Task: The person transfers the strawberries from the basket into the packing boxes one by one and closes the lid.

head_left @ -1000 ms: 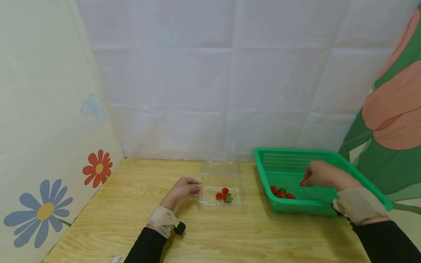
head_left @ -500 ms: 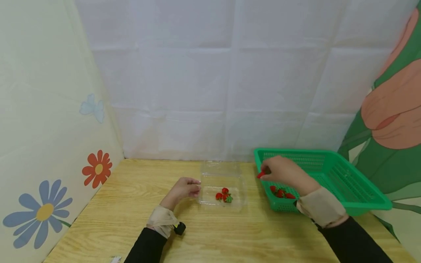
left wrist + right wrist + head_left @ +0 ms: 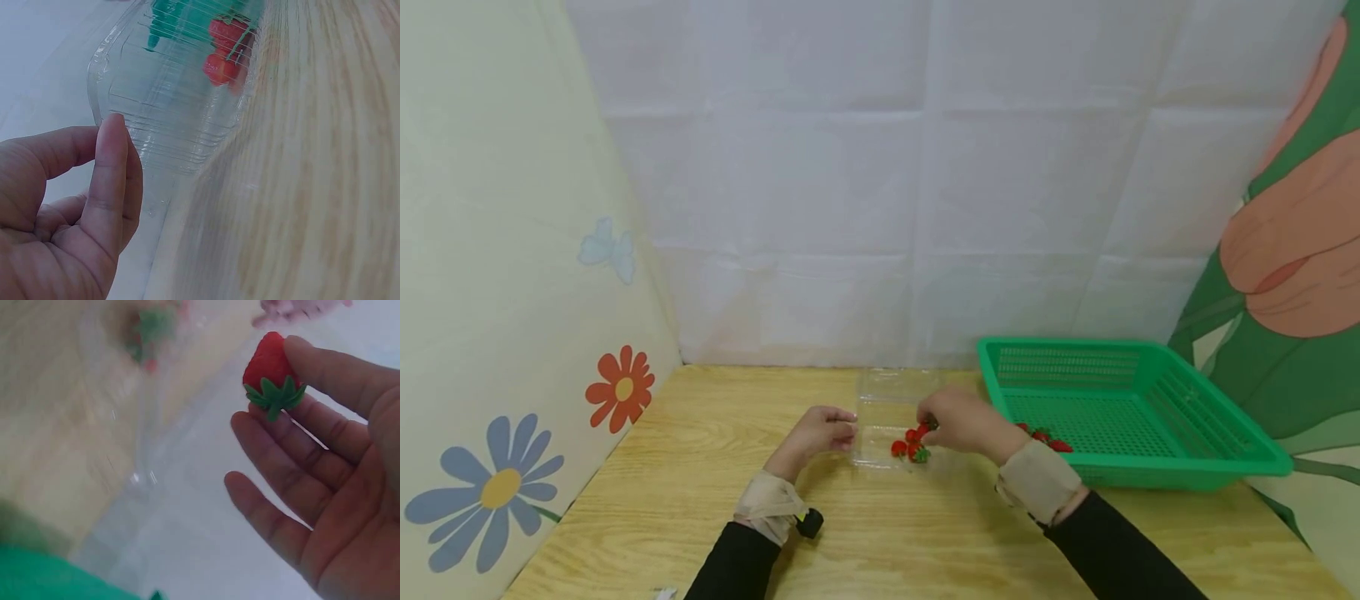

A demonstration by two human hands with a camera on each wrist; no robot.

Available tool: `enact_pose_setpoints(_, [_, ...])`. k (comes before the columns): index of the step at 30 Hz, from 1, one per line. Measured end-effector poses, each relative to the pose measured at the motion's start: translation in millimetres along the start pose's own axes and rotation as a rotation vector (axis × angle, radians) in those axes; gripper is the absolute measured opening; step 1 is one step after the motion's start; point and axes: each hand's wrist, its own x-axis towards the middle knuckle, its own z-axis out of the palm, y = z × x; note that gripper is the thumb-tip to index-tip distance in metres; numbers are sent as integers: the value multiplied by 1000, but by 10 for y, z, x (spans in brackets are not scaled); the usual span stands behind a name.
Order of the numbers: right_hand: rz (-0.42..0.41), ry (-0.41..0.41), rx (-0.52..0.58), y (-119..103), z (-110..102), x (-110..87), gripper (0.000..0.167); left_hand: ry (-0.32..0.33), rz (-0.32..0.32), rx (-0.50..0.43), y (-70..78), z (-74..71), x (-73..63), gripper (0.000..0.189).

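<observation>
My left hand (image 3: 816, 432) pinches the left rim of a clear plastic clamshell box (image 3: 871, 454) between thumb and fingers. The box's lid (image 3: 895, 385) lies folded back toward the wall. Several red strawberries (image 3: 916, 452) with green leaves sit in the box, bunched toward its right side. Over that side is my right hand (image 3: 962, 421), its thumb and fingers pinching a strawberry (image 3: 270, 367) by its side, leaves toward the palm in the right wrist view. In the head view this held strawberry overlaps those in the box and is partly hidden by the hand.
A green slotted basket (image 3: 1180, 468) stands on the right of the wooden table (image 3: 715, 467), with several strawberries (image 3: 1058, 446) in its near left corner. A white sheet (image 3: 805, 183) hangs behind the table. A small white scrap (image 3: 665, 593) lies at the front edge.
My right hand has carried a strawberry leftward out of the green basket, across its left rim, to over the clear box. My left hand has stayed at the box's rim.
</observation>
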Motion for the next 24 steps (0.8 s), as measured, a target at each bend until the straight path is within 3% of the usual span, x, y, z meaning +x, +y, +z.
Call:
enact_pose_setpoints(11, [-13,-47,81,-102,374,294,13,4,-10,9,-4,-1,0,29])
enact_pose_setpoints(24, [-70,-75,75,-161,513,411,11,5,-18,8,-6,-5,-7,30])
